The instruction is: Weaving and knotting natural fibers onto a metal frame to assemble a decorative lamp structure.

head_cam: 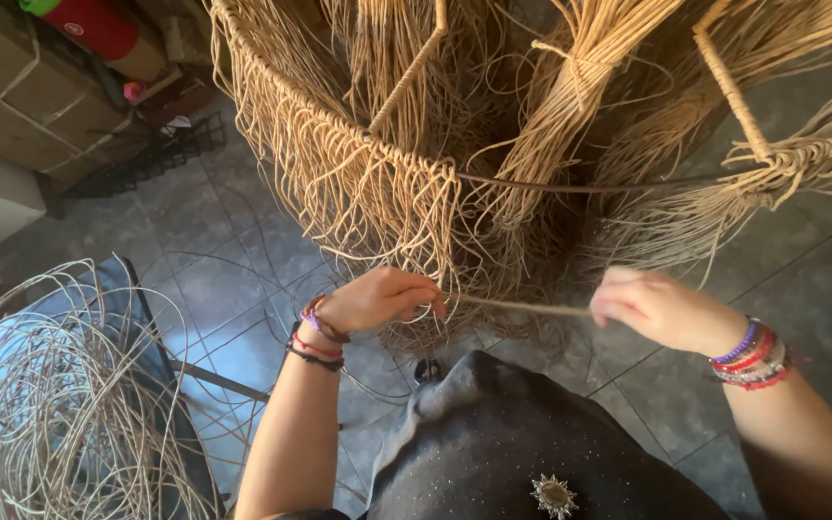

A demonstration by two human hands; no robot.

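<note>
At the bottom centre of the frame, closest to the camera, lies the person's dark speckled garment point(522, 453) with a small sunburst brooch point(554, 495) pinned on it. Just above, the two forearms reach forward, each wrist ringed with beaded bracelets point(753, 354). The left hand point(377, 299), left of centre, is curled shut, its fingers pinching one end of a single pale cord strand point(522, 307) right at the lower fringe of the woven piece, apparently to anchor it where it meets the work. The right hand point(652, 306), right of centre, is also closed, thumb and fingers pressed together on the other end of the strand, drawing it out sideways so that it runs taut and nearly level between the two hands. At the lower left sits a loose, tangled coil of pale cord point(60, 404) draped over a dark metal-framed stand point(161, 347), near the person, likely kept there as supply. Beyond the hands, filling the upper middle and upper right, hangs the large macramé piece point(377, 183): knotted tan cords strung over a wrapped frame rod point(732, 91), with long fringes falling towards the grey tiled floor point(233, 260). In the upper left corner, farthest off, stand stacked cardboard boxes point(26, 91) tied with string.
</note>
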